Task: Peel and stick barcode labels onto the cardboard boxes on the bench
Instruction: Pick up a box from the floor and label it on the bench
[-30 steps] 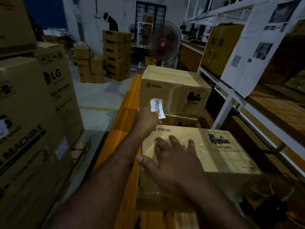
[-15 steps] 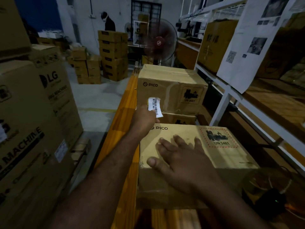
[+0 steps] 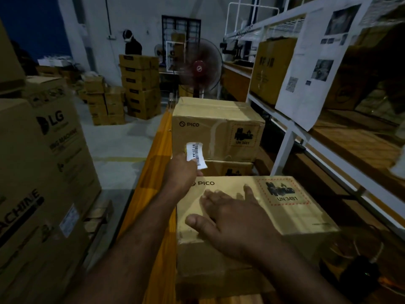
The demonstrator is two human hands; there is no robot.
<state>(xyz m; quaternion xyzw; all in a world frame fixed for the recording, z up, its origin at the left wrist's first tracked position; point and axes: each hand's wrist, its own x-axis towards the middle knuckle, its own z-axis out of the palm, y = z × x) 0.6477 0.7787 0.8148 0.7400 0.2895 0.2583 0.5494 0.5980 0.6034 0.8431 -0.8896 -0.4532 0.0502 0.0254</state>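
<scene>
A PICO cardboard box [image 3: 306, 218] lies nearest me on the orange bench [image 3: 153, 172]. My right hand [image 3: 232, 224] rests flat on its top with the fingers spread. Beyond the box's far left corner my left hand [image 3: 182, 172] pinches a white barcode label [image 3: 196, 155] and holds it upright in the air. Behind it stands a taller PICO box [image 3: 219, 128] on top of another box [image 3: 228, 170] that is mostly hidden.
Large LG boxes [image 3: 43, 172] stand close on the left. White shelving [image 3: 285, 132] with boxes and a hanging paper sheet [image 3: 311, 69] lines the right. A fan [image 3: 200, 69], stacked cartons [image 3: 140, 88] and a person [image 3: 132, 43] are at the back.
My left hand with the label has hardly moved. My right hand has slid a little on the box top and stays flat. The camera has shifted slightly.
</scene>
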